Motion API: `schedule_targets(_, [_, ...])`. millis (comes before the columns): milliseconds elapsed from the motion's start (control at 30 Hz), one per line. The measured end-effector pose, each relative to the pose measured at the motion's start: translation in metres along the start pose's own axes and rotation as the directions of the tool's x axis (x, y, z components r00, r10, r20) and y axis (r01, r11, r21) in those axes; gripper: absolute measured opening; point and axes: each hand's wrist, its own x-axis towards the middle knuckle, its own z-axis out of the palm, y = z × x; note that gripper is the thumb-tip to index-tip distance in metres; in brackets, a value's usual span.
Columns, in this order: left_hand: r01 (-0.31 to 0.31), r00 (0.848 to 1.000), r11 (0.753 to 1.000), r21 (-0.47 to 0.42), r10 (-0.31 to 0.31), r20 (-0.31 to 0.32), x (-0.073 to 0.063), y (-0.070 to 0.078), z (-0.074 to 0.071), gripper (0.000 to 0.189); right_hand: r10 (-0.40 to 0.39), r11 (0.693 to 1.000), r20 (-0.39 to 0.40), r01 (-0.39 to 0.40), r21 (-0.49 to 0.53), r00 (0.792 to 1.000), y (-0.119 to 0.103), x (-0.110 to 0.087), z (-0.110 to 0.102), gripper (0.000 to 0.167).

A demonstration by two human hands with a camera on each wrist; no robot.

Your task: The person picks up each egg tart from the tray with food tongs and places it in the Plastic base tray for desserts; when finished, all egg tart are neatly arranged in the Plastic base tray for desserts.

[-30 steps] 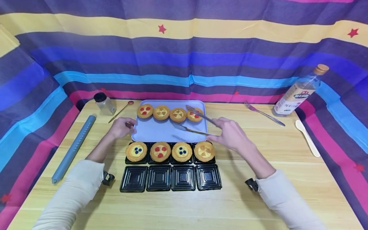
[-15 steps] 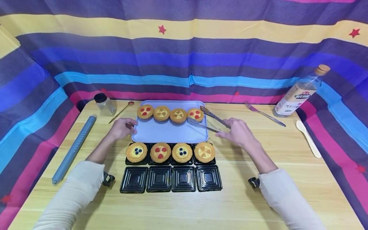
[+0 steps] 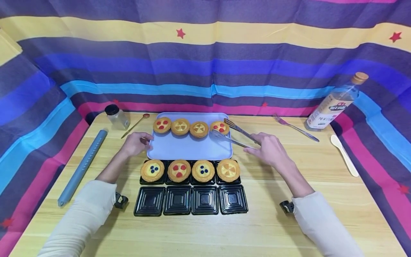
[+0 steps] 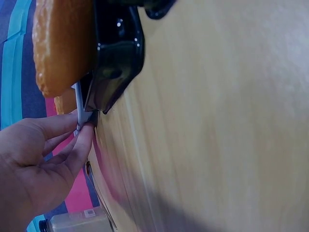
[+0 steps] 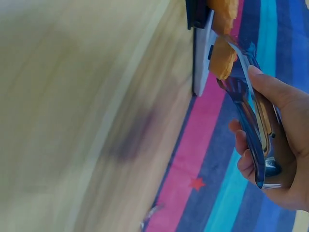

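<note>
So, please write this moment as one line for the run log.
left hand: pinches tray edge | right hand: holds tongs, open around rightmost tray tart | black containers: tarts on back row only

Here's the left grip (image 4: 41, 166), a bare hand, pinching the pale tray (image 4: 80, 104) right at its edge! Just beside it, a black container (image 4: 118, 58) carries a golden tart (image 4: 63, 48), a second tart (image 4: 65, 104) peeking out behind. Down low, a dark-lidded jar (image 4: 79, 222), cut off by the view's edge; striped cloth (image 4: 29, 67) behind, pale wooden worktop (image 4: 222, 116) filling the other side, shadow across it.
</note>
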Motion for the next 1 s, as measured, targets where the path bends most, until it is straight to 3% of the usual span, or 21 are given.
schedule_targets(233, [0.007, 1.0, 1.0, 0.005, -0.007, 0.005, -0.002, -0.001, -0.001, 0.032, -0.107, 0.994, -0.088, 0.107, 0.004, 0.99, 0.004, -0.025, -0.015, 0.058])
schedule_targets(633, [0.022, 1.0, 1.0, 0.011, -0.022, 0.019, 0.001, 0.002, -0.001, 0.033, -0.315, 0.948, -0.216, 0.316, -0.032, 0.924, 0.01, -0.098, -0.04, 0.054])
schedule_targets(1000, [0.012, 1.0, 1.0, 0.024, -0.012, 0.017, 0.0, 0.002, -0.001, 0.033, -0.401, 0.914, -0.204, 0.406, -0.02, 0.893, 0.015, -0.155, -0.038, 0.057])
